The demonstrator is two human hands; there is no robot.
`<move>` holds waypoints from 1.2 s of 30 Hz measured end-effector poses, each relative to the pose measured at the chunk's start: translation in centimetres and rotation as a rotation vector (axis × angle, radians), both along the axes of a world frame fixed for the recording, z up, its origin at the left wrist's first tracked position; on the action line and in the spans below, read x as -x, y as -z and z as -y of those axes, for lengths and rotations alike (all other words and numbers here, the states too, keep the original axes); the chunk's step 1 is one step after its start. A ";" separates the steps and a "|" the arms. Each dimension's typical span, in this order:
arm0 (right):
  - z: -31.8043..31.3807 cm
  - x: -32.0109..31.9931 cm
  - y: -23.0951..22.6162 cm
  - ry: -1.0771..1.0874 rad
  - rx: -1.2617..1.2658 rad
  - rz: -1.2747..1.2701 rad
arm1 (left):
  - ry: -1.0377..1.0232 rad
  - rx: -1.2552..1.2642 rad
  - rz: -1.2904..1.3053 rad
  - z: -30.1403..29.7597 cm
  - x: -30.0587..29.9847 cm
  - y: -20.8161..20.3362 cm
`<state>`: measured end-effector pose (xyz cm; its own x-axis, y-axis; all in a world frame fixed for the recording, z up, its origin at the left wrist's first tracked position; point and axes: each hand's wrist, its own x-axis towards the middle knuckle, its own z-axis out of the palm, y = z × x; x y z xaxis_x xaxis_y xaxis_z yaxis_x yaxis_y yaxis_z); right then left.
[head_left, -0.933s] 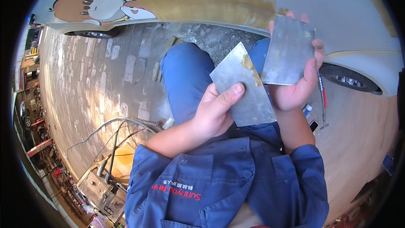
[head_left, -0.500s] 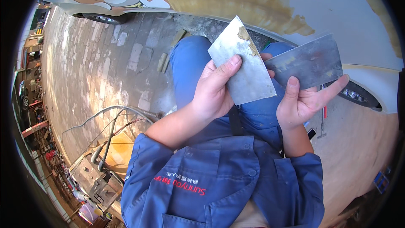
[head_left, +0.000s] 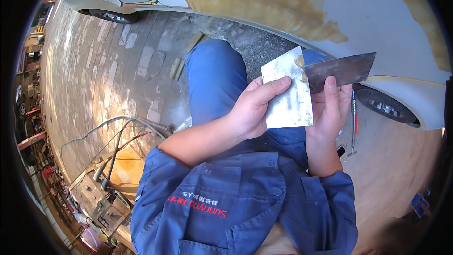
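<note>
Right hand has tilted its scraper edge-on since earlier; I see its tip touching the plate, fingers clamped. Left hand grips plate, thumb on top.

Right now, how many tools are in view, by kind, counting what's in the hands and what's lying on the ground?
Pale metal spreader plate, in the left hand: 1
Dark metal scraper blade, in the right hand: 1
Red-handled screwdriver, on the ground by the car wheel: 1
Total: 3
</note>
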<state>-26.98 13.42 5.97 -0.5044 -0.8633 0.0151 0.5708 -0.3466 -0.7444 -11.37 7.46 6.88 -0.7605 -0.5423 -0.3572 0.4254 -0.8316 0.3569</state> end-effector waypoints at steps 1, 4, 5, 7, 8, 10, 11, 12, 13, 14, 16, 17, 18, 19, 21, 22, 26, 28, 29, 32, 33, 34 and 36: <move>0.0 -0.1 0.1 -0.006 0.021 -0.011 | -0.011 -0.005 -0.046 0.2 -0.2 0.1; 0.2 0.1 0.5 0.035 -0.048 -0.003 | -0.047 0.002 -0.165 1.0 -1.1 0.2; 0.1 0.1 0.7 0.035 -0.076 0.032 | -0.070 0.007 -0.155 1.1 -1.1 0.3; 0.1 0.2 1.0 -0.008 -0.067 0.064 | -0.077 0.001 -0.103 1.0 -1.0 0.5; 0.0 0.2 1.2 -0.026 -0.067 0.083 | -0.062 -0.010 -0.061 1.0 -0.9 0.5; 0.0 0.1 1.6 -0.054 -0.063 0.090 | 0.001 -0.077 0.042 0.8 -0.6 0.4; 0.0 0.0 1.8 -0.073 -0.062 0.104 | -0.020 -0.013 0.001 0.9 -0.5 0.4; 0.0 -0.1 2.1 -0.091 -0.062 0.119 | -0.019 0.008 -0.011 1.1 -0.5 0.3; 0.1 -0.2 2.3 -0.091 -0.091 0.110 | -0.053 0.035 -0.079 1.5 -0.8 0.1; 0.1 -0.2 2.5 -0.091 -0.119 0.101 | -0.087 0.063 -0.148 2.0 -1.2 0.0; 0.1 0.1 2.8 -0.164 -0.117 0.182 | -0.097 0.200 -0.172 3.4 -1.9 0.0; 0.0 0.4 2.8 -0.238 -0.087 0.274 | -0.119 0.233 -0.073 3.5 -1.9 0.1; -0.1 0.6 2.8 -0.317 -0.024 0.366 | -0.173 0.214 0.038 3.7 -2.0 0.3; -0.2 0.9 2.9 -0.417 0.001 0.530 | -0.171 0.307 0.020 3.7 -1.9 0.5; -0.7 1.3 2.9 -0.593 -0.005 0.718 | -0.151 0.463 0.066 3.3 -1.4 1.1; -1.0 1.4 3.0 -0.685 0.004 0.815 | -0.146 0.498 0.062 3.1 -1.1 1.5; -2.1 0.7 4.3 -0.856 0.044 1.005 | -0.109 0.501 0.117 3.7 -0.9 2.8; -2.4 0.3 5.0 -0.925 0.067 0.967 | -0.090 0.470 0.145 4.0 -1.0 3.1; -2.4 0.2 5.4 -0.965 0.056 0.890 | -0.097 0.463 0.172 4.1 -1.1 3.2; -2.4 0.1 5.4 -0.916 -0.029 0.516 | -0.103 0.431 0.214 3.9 -1.2 3.0; -2.5 0.2 5.1 -0.783 -0.088 0.303 | -0.119 0.419 0.212 3.8 -1.2 2.8; -2.4 0.2 4.7 -0.646 -0.146 0.092 | -0.114 0.433 0.250 3.7 -1.2 2.7; -2.5 0.1 3.7 -0.596 -0.016 0.193 | -0.143 0.459 0.280 3.4 -1.2 2.2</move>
<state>-27.04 15.96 2.30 0.0716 -0.9965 -0.0433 0.7871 0.0831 -0.6112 -10.18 4.10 4.65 -0.5775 -0.7811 -0.2376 0.3595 -0.5045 0.7850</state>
